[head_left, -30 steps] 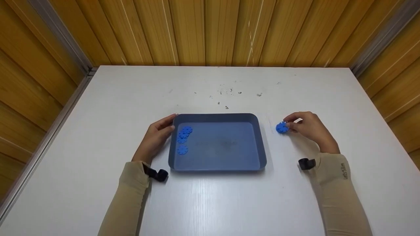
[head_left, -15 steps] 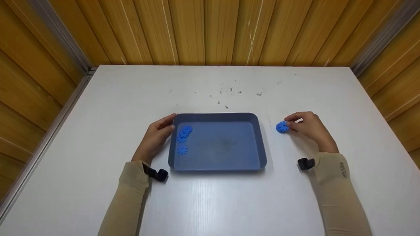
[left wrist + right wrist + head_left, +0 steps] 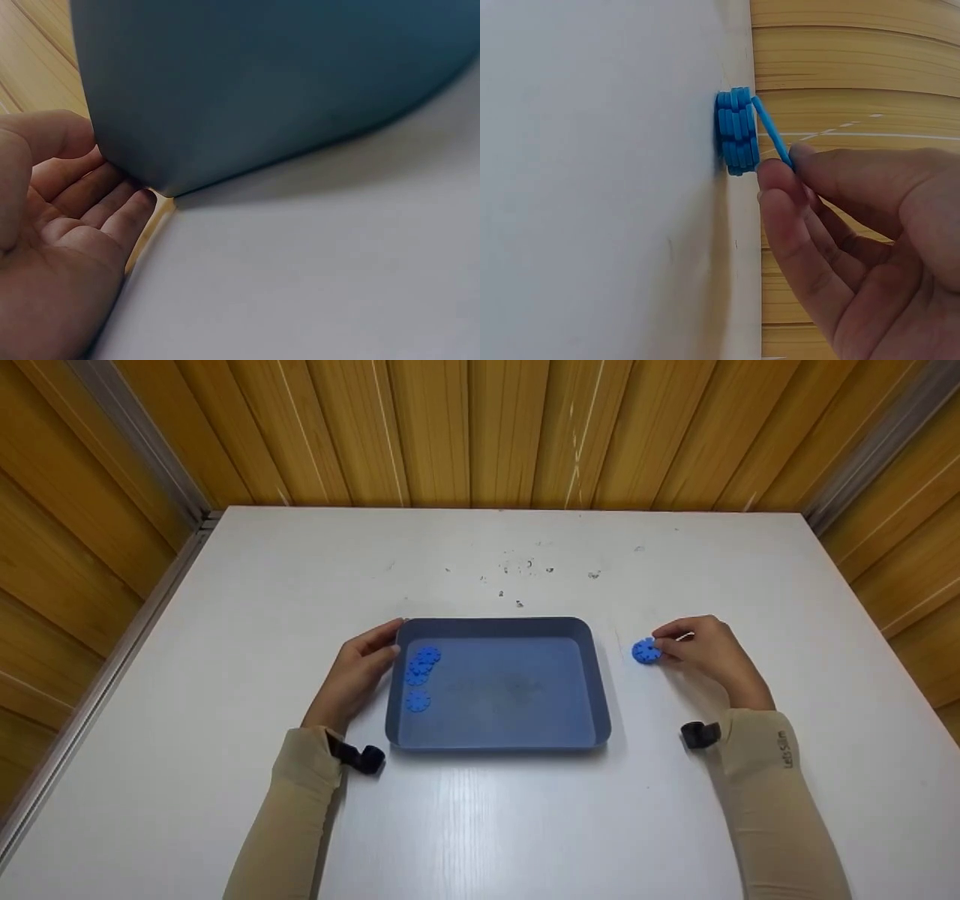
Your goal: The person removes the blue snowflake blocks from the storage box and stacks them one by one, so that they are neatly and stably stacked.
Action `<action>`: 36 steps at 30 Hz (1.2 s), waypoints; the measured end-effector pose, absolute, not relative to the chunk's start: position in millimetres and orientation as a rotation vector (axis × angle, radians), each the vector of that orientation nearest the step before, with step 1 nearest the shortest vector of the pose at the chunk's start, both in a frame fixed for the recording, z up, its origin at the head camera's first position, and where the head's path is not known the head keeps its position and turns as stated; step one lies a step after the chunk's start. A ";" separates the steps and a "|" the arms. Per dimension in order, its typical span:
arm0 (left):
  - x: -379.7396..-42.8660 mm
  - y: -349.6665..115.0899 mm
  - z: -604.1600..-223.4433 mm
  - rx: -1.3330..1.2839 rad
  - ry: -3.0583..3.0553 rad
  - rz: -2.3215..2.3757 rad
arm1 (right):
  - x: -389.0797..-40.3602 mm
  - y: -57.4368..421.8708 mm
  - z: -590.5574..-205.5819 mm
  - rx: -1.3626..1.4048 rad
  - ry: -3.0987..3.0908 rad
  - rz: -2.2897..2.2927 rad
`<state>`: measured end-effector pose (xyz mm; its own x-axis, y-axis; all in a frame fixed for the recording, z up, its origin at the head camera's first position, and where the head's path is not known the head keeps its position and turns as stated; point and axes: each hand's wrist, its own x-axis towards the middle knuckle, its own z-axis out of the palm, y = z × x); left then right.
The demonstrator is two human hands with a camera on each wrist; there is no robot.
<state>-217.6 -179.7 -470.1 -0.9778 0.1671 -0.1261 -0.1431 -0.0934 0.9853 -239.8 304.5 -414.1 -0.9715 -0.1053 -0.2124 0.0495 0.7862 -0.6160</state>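
My right hand [image 3: 705, 652] pinches the edge of a thin blue notched disc [image 3: 771, 131] between thumb and fingers. The right wrist view shows this disc tilted, its far edge at the top of a short stack of blue notched discs [image 3: 736, 135] on the table. A blue-grey rectangular tray [image 3: 510, 735] lies left of that stack. At the tray's left side is my left hand [image 3: 352, 671], its thumb and loosely extended fingers against the outside of the wall near the far corner [image 3: 112, 161]. Several blue notched discs [image 3: 418, 701] lie flat inside the tray along its left side, some overlapping.
The white table [image 3: 525, 825] carries dark scuff marks [image 3: 517, 570] beyond the tray. Wood-patterned panels [image 3: 495, 435] stand behind the table's far edge and at both sides. A small black wrist camera [image 3: 700, 734] sits on the right cuff, another wrist camera [image 3: 369, 760] on the left.
The right hand has shifted very slightly right, still pinching the disc at the stack. The left hand and the discs in the tray keep their places.
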 end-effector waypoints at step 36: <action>-218.2 -178.4 -469.8 -0.007 1.990 2.156 | -236.8 266.1 -379.9 -0.189 2.721 -1.035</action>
